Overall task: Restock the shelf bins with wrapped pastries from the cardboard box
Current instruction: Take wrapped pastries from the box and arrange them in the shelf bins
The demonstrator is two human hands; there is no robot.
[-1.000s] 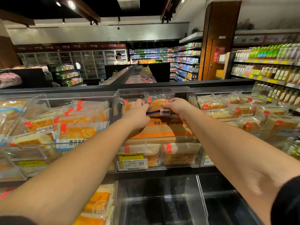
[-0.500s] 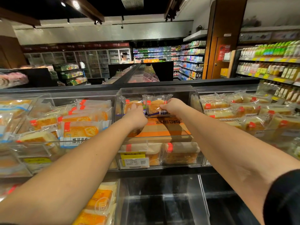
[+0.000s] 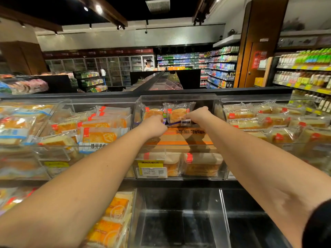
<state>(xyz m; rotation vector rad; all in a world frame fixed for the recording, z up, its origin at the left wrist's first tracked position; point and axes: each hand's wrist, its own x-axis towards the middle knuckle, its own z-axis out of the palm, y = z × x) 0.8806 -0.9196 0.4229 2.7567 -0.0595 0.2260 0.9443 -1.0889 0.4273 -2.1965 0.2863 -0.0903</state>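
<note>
Both my arms reach into the clear top-shelf bin [image 3: 176,97] in the middle. Two wrapped round pastries stand upright at its back. My left hand [image 3: 154,124] grips the lower edge of the left pastry [image 3: 152,112]. My right hand [image 3: 198,115] pinches the right edge of the right pastry [image 3: 177,113], which has a purple strip and a white label. A cardboard box [image 3: 180,138] with orange print lies below my hands, seen through the bin's clear front.
Bins of wrapped sandwich cakes [image 3: 100,129] flank the middle bin on the left and on the right [image 3: 268,120]. A lower bin [image 3: 200,163] holds wrapped bread behind a price tag [image 3: 151,170]. The dark bottom bin [image 3: 179,221] holds nothing. A person [image 3: 148,65] stands far back.
My hands have barely shifted. The right pastry stands a little more upright against the bin's back. The camera tilted slightly.
</note>
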